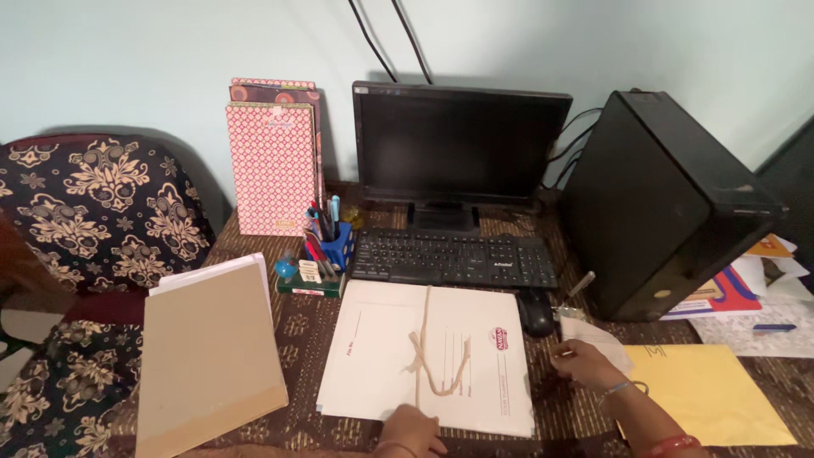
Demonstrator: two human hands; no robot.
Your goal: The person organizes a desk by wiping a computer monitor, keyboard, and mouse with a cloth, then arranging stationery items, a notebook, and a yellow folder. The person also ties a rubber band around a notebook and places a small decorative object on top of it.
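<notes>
A white file folder [381, 339] tied with a tan string lies flat on the desk in front of me. My left hand [413, 430] rests on its near edge, fingers curled down onto the cover. To the right of the folder, my right hand [583, 360] holds a small white slip of paper [604, 339], pinched in the fingers just above the desk. A bangle and a thin bracelet show on that wrist. Beside my right hand lies a yellow envelope [712, 394].
A brown cardboard folder [208, 356] lies at the left. Behind stand a keyboard [454, 259], black mouse [536, 312], dark monitor [458, 144], computer tower [661, 203], blue pen holder [332, 242], patterned files [273, 165]. Loose papers [763, 297] at far right; a patterned chair [93, 220] left.
</notes>
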